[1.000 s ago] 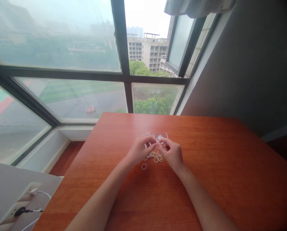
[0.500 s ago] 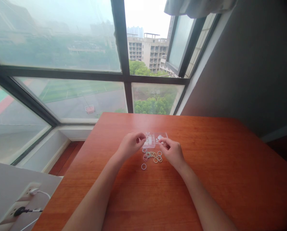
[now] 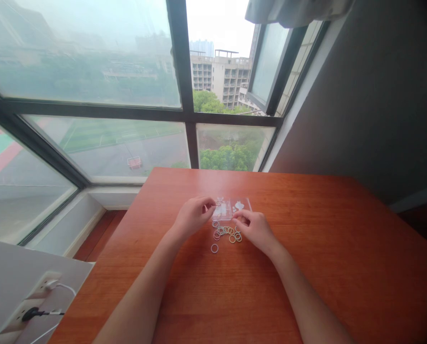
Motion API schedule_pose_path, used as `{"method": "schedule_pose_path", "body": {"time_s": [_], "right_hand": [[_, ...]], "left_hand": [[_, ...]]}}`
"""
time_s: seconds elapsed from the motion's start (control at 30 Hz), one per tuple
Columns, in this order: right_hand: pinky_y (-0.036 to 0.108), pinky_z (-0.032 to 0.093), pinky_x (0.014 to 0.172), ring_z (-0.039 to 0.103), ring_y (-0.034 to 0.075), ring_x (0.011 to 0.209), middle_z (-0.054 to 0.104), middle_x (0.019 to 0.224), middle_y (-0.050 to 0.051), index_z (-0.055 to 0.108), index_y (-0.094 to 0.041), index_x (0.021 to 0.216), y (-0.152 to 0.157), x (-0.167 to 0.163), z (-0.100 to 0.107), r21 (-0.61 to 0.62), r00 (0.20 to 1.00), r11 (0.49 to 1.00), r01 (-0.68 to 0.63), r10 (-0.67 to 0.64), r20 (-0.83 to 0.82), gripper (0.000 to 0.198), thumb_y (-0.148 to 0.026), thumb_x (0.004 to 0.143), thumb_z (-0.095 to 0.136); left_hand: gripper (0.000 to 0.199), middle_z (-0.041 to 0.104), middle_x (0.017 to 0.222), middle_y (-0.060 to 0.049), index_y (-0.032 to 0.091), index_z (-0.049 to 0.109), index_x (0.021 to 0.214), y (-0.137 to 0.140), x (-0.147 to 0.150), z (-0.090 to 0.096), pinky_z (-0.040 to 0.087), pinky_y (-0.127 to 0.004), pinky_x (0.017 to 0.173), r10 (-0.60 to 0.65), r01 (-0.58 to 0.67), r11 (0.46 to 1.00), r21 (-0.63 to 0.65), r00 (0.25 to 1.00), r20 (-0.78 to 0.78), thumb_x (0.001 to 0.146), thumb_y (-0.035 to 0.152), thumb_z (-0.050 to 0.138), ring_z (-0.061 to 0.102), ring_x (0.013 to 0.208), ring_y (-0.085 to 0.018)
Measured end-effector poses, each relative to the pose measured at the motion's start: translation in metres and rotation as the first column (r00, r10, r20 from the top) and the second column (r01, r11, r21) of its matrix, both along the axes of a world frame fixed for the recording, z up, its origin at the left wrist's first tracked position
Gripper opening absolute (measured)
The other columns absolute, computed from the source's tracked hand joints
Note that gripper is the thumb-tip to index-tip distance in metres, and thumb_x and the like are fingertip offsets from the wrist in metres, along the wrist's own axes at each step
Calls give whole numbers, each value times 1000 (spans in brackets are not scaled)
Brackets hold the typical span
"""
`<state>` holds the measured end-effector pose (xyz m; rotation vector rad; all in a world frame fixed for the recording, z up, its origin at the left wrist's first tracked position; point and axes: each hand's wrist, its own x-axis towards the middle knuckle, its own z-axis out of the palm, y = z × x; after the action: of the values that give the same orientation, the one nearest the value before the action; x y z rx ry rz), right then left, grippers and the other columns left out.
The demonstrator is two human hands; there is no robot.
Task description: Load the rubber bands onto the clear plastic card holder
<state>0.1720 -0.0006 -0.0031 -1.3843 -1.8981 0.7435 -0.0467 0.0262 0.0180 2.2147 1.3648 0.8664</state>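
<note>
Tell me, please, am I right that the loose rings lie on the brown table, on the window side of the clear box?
The side is wrong: the head view shows the loose rings on the brown table, on the near side of the clear box.

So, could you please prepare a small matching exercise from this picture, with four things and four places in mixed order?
Things:
1. single ring
2. clear case
3. left hand
4. black plug

Places:
A. in the wall socket
B. on the far side of the ring group
C. on the near side of the ring group
D. at the left side of the clear case

Pairs: 1-C, 2-B, 3-D, 4-A.
</note>
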Motion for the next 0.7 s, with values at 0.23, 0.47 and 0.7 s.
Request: {"method": "schedule_pose_path", "body": {"time_s": [0.23,0.47,0.7], "right_hand": [[21,34,53,47,10,51,53,54,-4,70,-20,80,-1,2,2,-14,996,998,-65,66,67,15,-24,80,56],[21,32,53,50,11,53,58,58,-3,71,-22,79,-4,1,-1,-59,974,992,-109,118,192,10,-23,77,61],[21,30,54,53,11,56,63,62,-3,68,-22,78,-5,0,-2,-69,950,987,-142,156,272,10,-19,77,59]], "left_hand": [[12,66,74,-2,19,66,81,0,-2,0,42,-22,61,16,-16,1000,7,1000,18,80,19,54,56,65,-13],[12,66,74,-2,19,67,80,1,-3,-1,43,-23,60,32,-32,999,6,999,37,79,20,55,56,64,-13],[12,67,73,-1,19,66,80,1,-2,0,42,-22,60,26,-26,1000,7,999,21,79,18,54,55,63,-12]]}}
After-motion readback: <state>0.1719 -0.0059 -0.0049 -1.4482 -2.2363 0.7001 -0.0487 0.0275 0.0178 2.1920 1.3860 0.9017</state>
